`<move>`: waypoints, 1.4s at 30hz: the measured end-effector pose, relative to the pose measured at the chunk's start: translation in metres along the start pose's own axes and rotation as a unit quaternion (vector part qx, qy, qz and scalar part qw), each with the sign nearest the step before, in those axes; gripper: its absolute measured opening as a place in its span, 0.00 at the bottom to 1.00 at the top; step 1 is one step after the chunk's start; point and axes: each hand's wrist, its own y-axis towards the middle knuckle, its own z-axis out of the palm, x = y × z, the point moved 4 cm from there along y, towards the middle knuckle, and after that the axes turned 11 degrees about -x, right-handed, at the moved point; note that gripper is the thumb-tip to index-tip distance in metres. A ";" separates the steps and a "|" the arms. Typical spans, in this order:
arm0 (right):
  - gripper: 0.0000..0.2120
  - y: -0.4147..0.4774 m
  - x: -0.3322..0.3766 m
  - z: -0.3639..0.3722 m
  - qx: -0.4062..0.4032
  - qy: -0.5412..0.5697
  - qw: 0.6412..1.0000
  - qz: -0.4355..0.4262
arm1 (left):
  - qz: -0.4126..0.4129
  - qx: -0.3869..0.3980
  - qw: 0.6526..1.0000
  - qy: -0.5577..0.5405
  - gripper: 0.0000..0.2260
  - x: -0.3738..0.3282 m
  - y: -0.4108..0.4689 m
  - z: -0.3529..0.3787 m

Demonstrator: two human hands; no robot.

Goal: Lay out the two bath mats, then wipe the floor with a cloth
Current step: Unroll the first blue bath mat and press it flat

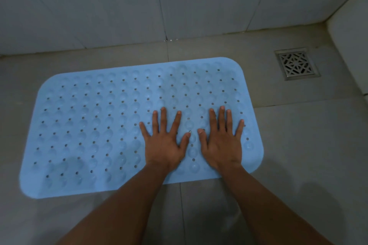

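Blue mat (89, 125) lies flat on the tiled floor (298, 155), long edge running along the wall (119, 6). You've got both palms down on its right half: left hand (164, 145) and right hand (222, 145) side by side, fingers (222, 117) spread wide, gripping nothing. Steel drain (296, 63) sits off the mat's far right corner, near but apart.
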 end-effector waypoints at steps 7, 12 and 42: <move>0.32 0.001 -0.002 0.003 0.009 -0.003 1.000 -0.004 | -0.001 -0.012 1.000 -0.005 0.32 -0.001 -0.001 -0.001; 0.31 0.000 -0.003 0.004 0.020 -0.001 1.000 0.000 | -0.003 0.000 1.000 -0.008 0.32 0.000 -0.001 -0.001; 0.33 0.045 0.096 -0.078 0.144 0.049 0.987 -0.043 | -0.047 0.032 0.989 -0.135 0.29 0.095 0.012 -0.083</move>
